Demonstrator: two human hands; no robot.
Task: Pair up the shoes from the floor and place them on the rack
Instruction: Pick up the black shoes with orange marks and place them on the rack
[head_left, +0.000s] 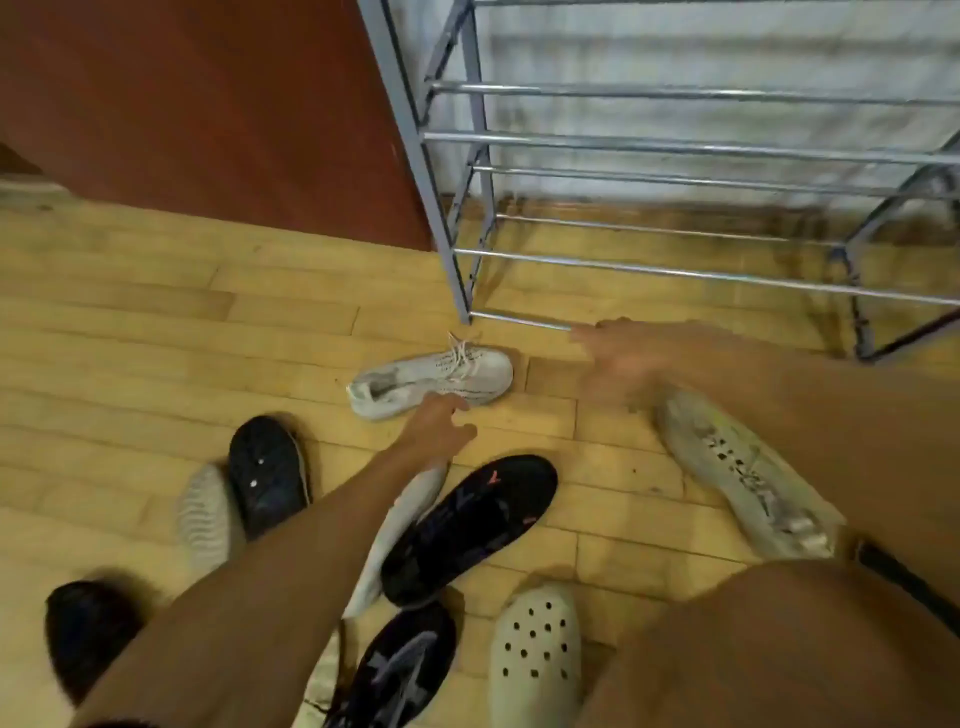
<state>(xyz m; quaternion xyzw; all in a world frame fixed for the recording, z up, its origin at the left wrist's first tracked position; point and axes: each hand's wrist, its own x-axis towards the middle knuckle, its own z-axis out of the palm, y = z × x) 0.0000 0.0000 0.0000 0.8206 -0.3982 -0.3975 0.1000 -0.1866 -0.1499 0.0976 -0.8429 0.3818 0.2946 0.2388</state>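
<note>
A white knit sneaker (436, 371) lies on its side on the wooden floor just in front of the metal shoe rack (691, 143). My left hand (439, 428) hovers right at its near edge, fingers apart, holding nothing. My right hand (618, 358) is blurred, open, and hangs to the right of that sneaker, near the rack's lowest bar. A matching white sneaker (743, 470) lies under my right forearm. Two black sneakers (470, 525) (402, 670) lie closer to me, with a grey-white shoe (400, 525) partly hidden beneath my left arm.
A white clog (535, 654) sits at the bottom centre. At the left lie a black clog (267, 475), a pale ribbed shoe (205, 514) and a dark shoe (85, 634). A red-brown panel (208, 104) stands left of the rack. The rack's shelves hold nothing.
</note>
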